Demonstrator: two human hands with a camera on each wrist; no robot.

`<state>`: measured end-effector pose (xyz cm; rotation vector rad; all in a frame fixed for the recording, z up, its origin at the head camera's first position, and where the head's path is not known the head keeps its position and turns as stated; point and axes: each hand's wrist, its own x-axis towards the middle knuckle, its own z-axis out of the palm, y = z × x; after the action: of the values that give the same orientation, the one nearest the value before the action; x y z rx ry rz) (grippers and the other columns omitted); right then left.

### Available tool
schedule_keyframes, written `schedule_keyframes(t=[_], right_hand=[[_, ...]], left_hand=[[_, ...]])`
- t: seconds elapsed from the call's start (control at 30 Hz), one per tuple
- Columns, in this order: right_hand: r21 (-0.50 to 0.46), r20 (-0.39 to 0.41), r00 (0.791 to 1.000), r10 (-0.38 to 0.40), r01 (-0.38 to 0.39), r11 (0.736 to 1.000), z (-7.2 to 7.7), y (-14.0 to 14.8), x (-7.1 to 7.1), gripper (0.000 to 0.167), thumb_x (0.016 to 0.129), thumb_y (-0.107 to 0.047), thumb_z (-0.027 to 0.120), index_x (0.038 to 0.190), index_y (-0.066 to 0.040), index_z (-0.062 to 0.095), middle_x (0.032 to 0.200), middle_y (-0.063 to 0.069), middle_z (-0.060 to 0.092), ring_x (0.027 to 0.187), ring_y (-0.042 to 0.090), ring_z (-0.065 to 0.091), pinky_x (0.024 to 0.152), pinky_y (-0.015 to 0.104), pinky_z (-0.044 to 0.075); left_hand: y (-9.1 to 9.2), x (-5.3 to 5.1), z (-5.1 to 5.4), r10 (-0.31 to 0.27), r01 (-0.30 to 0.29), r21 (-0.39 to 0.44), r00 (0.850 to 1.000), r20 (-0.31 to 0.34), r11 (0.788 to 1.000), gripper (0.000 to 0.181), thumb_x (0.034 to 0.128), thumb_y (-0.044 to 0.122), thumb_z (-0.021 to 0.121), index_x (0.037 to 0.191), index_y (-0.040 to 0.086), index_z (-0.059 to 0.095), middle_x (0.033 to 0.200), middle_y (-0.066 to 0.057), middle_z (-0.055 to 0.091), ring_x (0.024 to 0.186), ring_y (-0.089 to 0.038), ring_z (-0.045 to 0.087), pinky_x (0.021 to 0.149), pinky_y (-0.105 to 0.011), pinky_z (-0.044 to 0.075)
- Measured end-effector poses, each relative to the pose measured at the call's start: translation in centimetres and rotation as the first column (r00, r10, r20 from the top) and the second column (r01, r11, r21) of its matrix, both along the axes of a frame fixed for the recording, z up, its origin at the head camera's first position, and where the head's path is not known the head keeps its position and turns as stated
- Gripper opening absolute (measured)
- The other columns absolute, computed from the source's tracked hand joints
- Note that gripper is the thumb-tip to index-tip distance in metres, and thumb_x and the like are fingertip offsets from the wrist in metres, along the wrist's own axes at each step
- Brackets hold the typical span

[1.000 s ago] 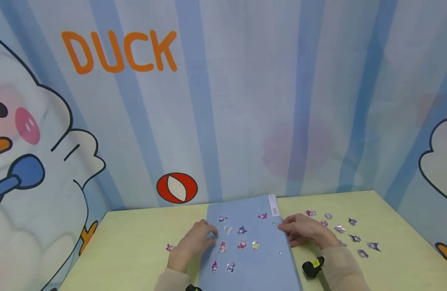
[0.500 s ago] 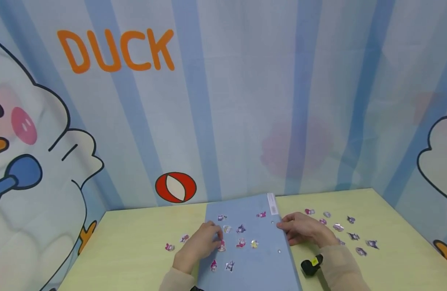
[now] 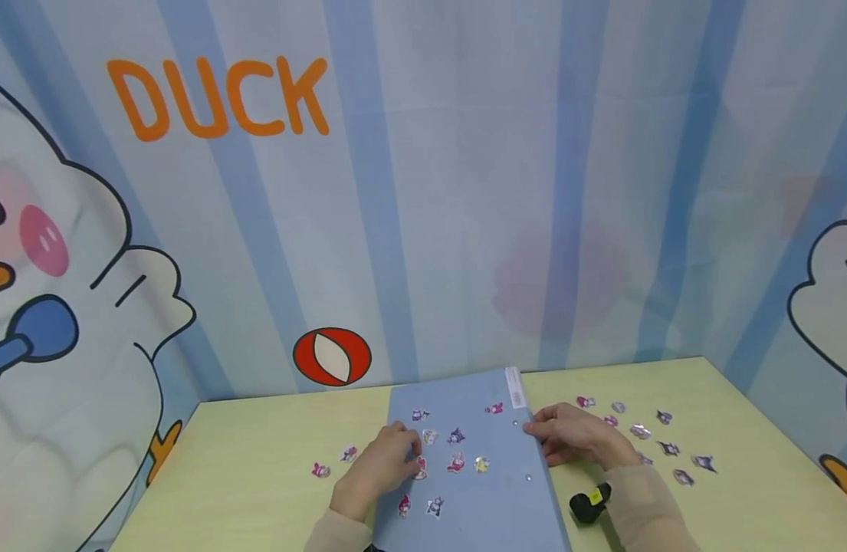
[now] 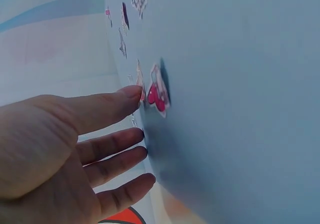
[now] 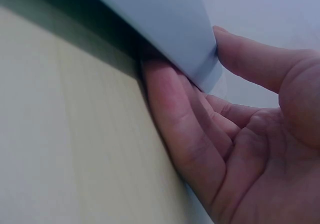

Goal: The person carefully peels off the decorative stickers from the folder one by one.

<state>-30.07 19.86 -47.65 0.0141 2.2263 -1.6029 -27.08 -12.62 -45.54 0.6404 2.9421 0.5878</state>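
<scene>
A light blue folder with a white barcode label at its top corner lies at the table's middle, its right side raised. Several cartoon stickers dot its cover. My right hand grips the folder's right edge; in the right wrist view the thumb is on the cover and fingers are underneath. My left hand reaches over the left edge, fingertips at the cover beside a pink sticker. In the left wrist view, its thumb touches or nearly touches one sticker, close to a heart-patterned sticker, and the other fingers extend loosely.
Two loose stickers lie on the pale yellow table left of the folder. Several more are scattered to the right of my right hand. A black wrist-worn device shows near the right sleeve. A duck-print curtain stands behind.
My left hand has shifted slightly right over the folder, uncovering a second loose sticker on the left of the table. The right hand keeps its hold on the edge.
</scene>
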Motion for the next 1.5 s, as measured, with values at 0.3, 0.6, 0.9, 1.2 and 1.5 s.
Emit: schedule_keyframes(t=[0.3, 0.6, 0.9, 1.2, 1.5], right_hand=[[-0.007, 0.008, 1.0, 0.001, -0.001, 1.0, -0.04, 0.09, 0.01, 0.032, 0.094, -0.026, 0.067, 0.109, 0.002, 0.06, 0.085, 0.013, 0.068, 0.064, 0.018, 0.062, 0.058, 0.031, 0.055], [-0.024, 0.009, 1.0, 0.015, -0.015, 1.0, 0.04, 0.06, 0.01, 0.032, 0.094, -0.025, 0.066, 0.109, 0.002, 0.059, 0.085, 0.013, 0.068, 0.064, 0.018, 0.062, 0.058, 0.031, 0.055], [-0.016, 0.007, 1.0, 0.015, -0.015, 1.0, -0.12, 0.13, -0.16, 0.031, 0.094, -0.025, 0.066, 0.108, 0.002, 0.06, 0.085, 0.014, 0.068, 0.062, 0.018, 0.062, 0.057, 0.031, 0.054], [-0.008, 0.003, 1.0, 0.014, -0.014, 1.0, -0.03, 0.12, -0.15, 0.03, 0.095, -0.025, 0.065, 0.108, 0.001, 0.059, 0.085, 0.013, 0.069, 0.062, 0.017, 0.062, 0.057, 0.03, 0.055], [-0.023, 0.015, 1.0, 0.011, -0.01, 1.0, 0.0, 0.11, -0.1, 0.031, 0.094, -0.024, 0.066, 0.109, 0.002, 0.06, 0.085, 0.013, 0.069, 0.061, 0.016, 0.062, 0.057, 0.03, 0.054]], left_hand=[[0.21, 0.2, 0.17, -0.009, 0.009, 0.018, 1.0, -0.005, 1.0, 0.017, 0.0849, 0.007, 0.074, 0.083, 0.014, 0.059, 0.089, 0.0, 0.049, 0.084, -0.017, 0.045, 0.07, -0.034, 0.044], [0.16, 0.23, 0.11, -0.014, 0.014, 0.01, 0.999, -0.038, 1.0, 0.018, 0.0858, 0.011, 0.074, 0.081, 0.015, 0.058, 0.085, 0.002, 0.047, 0.08, -0.016, 0.044, 0.067, -0.032, 0.042], [0.36, 0.27, 0.24, 0.014, -0.014, -0.012, 0.999, -0.037, 1.0, 0.012, 0.0855, 0.01, 0.075, 0.083, 0.013, 0.064, 0.086, 0.001, 0.05, 0.081, -0.017, 0.046, 0.069, -0.035, 0.044], [0.42, 0.28, -0.02, -0.012, 0.011, -0.008, 0.997, -0.078, 1.0, 0.021, 0.0826, 0.008, 0.076, 0.077, 0.014, 0.058, 0.081, 0.003, 0.045, 0.077, -0.016, 0.044, 0.065, -0.031, 0.041], [0.51, 0.41, 0.02, -0.014, 0.012, -0.022, 0.996, -0.091, 1.0, 0.02, 0.0882, 0.009, 0.072, 0.076, 0.015, 0.057, 0.079, 0.003, 0.044, 0.075, -0.014, 0.043, 0.064, -0.03, 0.041]])
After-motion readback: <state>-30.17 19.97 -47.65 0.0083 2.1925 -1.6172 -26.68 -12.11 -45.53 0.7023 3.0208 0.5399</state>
